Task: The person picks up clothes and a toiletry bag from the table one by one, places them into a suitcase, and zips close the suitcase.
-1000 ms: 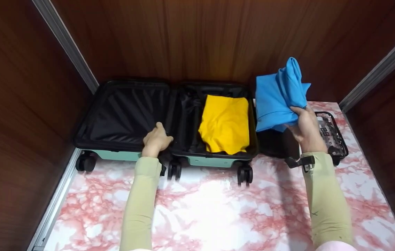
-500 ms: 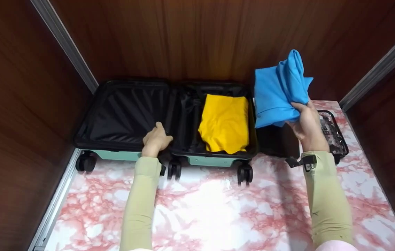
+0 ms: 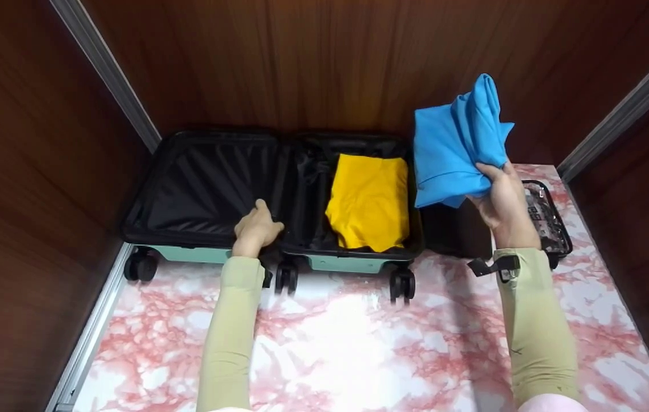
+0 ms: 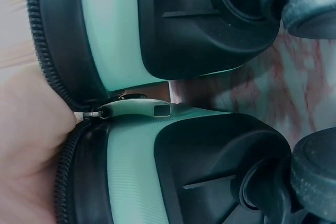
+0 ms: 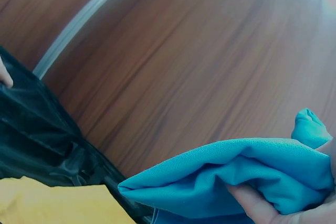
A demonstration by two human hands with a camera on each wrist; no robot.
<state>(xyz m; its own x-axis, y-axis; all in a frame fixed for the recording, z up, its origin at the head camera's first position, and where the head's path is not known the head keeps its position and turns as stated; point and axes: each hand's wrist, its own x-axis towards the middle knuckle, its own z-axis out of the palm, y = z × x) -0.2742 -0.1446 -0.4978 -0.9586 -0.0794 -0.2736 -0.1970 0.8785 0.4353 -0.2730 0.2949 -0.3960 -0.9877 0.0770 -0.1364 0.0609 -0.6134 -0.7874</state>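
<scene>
Cloth [image 3: 453, 151], bright blue and loosely folded, hung in the air from the right hand [image 3: 509, 203], its left edge about level with the right rim of the open suitcase [image 3: 347, 265] in the head view. Over the last second it had risen a little and drifted slightly left, baring more of the black item [image 3: 459, 232] below. That seemed to leave it clear of the things on that side and a touch nearer the case, though it was not yet laid in; this part of the work looked unfinished.

The right hand pinched the cloth firmly, the thumb [image 5: 249, 200] sunk into the folds and the other fingers mostly hidden. The left hand [image 3: 258, 226] had stayed put, resting at the near edge where the two halves met; whether its fingers gripped there or merely pressed could not be told.

A yellow garment [image 3: 370, 206] lay inside the right half, unchanged, while the left half showed only dark lining. Partly behind the right wrist, a see-through pouch [image 3: 547, 220] with black edging sat on the marbled tabletop [image 3: 313, 349].
</scene>
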